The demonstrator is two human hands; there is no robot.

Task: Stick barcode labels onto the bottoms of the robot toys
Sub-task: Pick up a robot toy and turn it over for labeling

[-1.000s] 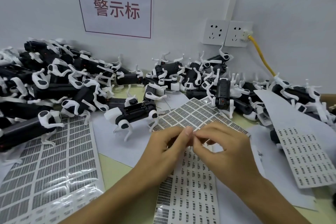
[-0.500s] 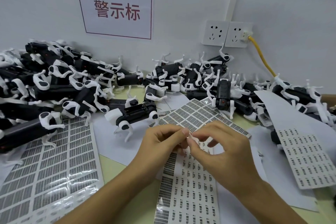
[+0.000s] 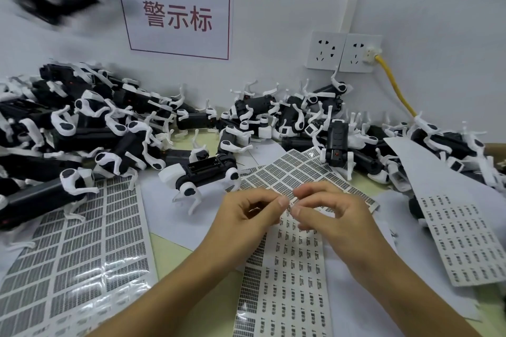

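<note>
My left hand [image 3: 246, 213] and my right hand [image 3: 334, 216] meet fingertip to fingertip over the middle of the table. Together they pinch a tiny white barcode label [image 3: 292, 203]. Beneath them lies a long sheet of small labels [image 3: 287, 276], and a grey barcode sheet [image 3: 298, 169] lies just beyond. A black-and-white robot dog toy [image 3: 204, 172] lies on its side a little left of my left hand. Many more toys are heaped at the left [image 3: 82, 128], along the wall [image 3: 276, 112] and at the right [image 3: 443, 145].
A large glossy barcode sheet [image 3: 82, 254] covers the near left. Another label sheet [image 3: 465, 241] lies at the right, over white paper. Wall sockets [image 3: 343, 52] hold a yellow cable [image 3: 394, 87]. A dark blurred shape [image 3: 54, 5] is in front of the wall, upper left.
My fingertips stay together on the small label, shifting only slightly. A dark blurred shape has appeared at the upper left in front of the wall.
</note>
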